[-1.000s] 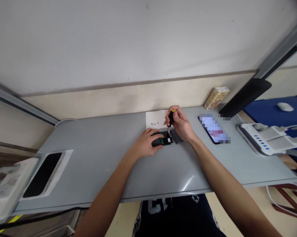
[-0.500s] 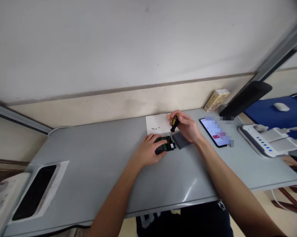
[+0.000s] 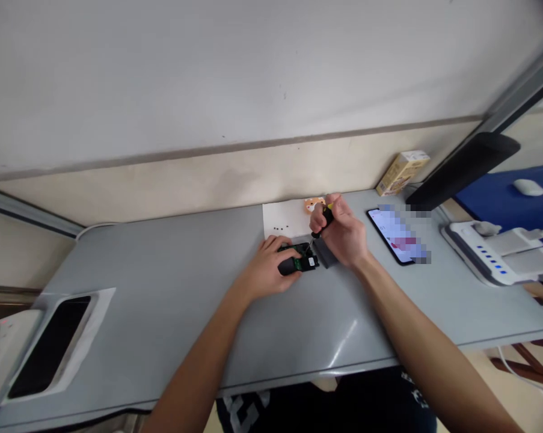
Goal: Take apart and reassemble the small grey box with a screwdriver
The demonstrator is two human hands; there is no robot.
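My left hand point(image 3: 269, 266) is closed around an opened black electronic device point(image 3: 305, 264) with a green circuit board showing, holding it against the table. In my right hand point(image 3: 347, 237) is a black and yellow screwdriver point(image 3: 326, 218), gripped by its handle. Its thin shaft slants down to the left, and the tip reaches the device's right part; exactly what it touches is too small to tell. A flat dark grey block point(image 3: 326, 257) lies just right of the device, partly under my right hand. Behind, several tiny dark screws point(image 3: 277, 228) rest on white paper point(image 3: 293, 218).
An orange patterned item point(image 3: 313, 205) sits on the paper. To the right are a lit phone point(image 3: 395, 237), a carton point(image 3: 401, 173), a black upright object point(image 3: 463, 171) and a white power strip point(image 3: 483, 252) with plugs. A dark phone point(image 3: 50, 349) lies at the left on the grey table point(image 3: 172, 288).
My right hand has turned around the screwdriver, whose handle now leans further right and is more covered by the fingers. My left hand still holds the device. The view has shifted slightly.
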